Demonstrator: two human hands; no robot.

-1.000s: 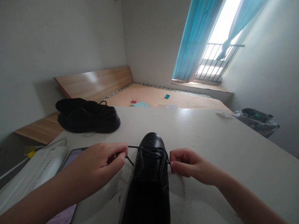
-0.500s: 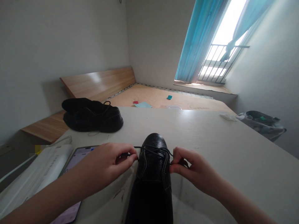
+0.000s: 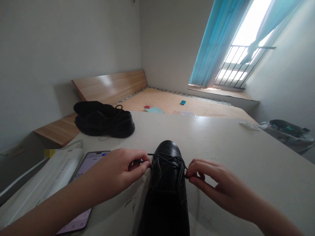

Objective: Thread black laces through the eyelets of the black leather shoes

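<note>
The shoe [image 3: 167, 173] is black leather with a pebbled grain. Its rounded toe is glossy and its stitched edges are duller. Its lace [image 3: 165, 157] is thin black cord, matt. The second shoe [image 3: 104, 119] looks smoother and more matt on the upper, with a slight shine along the sole edge. The surface [image 3: 233, 147] is pale with a faint wood-grain pattern, satin in sheen, scuffed with dark marks close by. The phone [image 3: 82, 170] has a glossy glass screen. The bed boards [image 3: 110, 87] are light wood-look panels, smooth and semi-gloss. The curtain [image 3: 211, 42] is thin blue cloth — light glows through it. The window bars [image 3: 233, 65] look like dark metal.
</note>
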